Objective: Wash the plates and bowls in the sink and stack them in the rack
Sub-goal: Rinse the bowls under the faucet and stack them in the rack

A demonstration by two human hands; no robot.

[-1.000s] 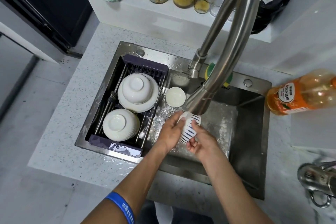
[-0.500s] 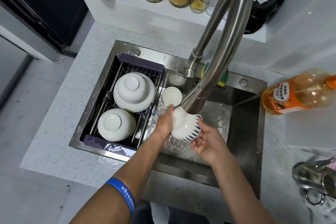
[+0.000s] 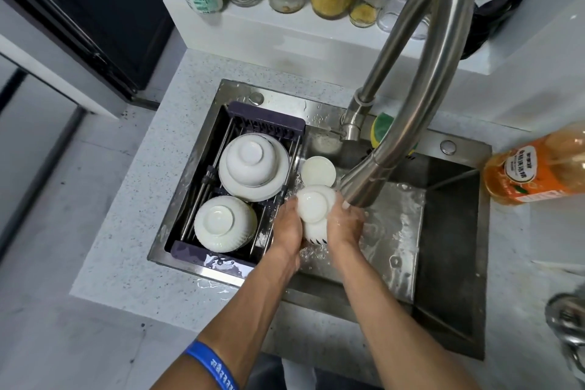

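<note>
- The left hand (image 3: 286, 225) and the right hand (image 3: 343, 225) both have a clenched grip on a white ceramic bowl with dark blue stripes near its rim (image 3: 315, 215), one hand on each side. The bowl is turned so its round foot faces up.
- It is held over the stainless steel sink (image 3: 449, 231), just under the spout of the curved brushed-steel tap (image 3: 411, 89). Water lies over the sink floor around the hands.
- The dark slatted drying rack (image 3: 266, 117) sits across the sink's left side. It carries a white bowl upturned on a white plate (image 3: 253, 166) toward the far edge, and a ribbed white bowl, also upturned (image 3: 224, 223), toward the near edge.
- A small white dish (image 3: 318, 171) lies in the sink just beyond the hands, beside the rack; it looks not yet washed.
- Judged from this, the task is well past halfway: three pieces racked, one being rinsed, one waiting.
- An orange bottle of dish liquid (image 3: 535, 168) lies on the surface at the sink's right edge.
</note>
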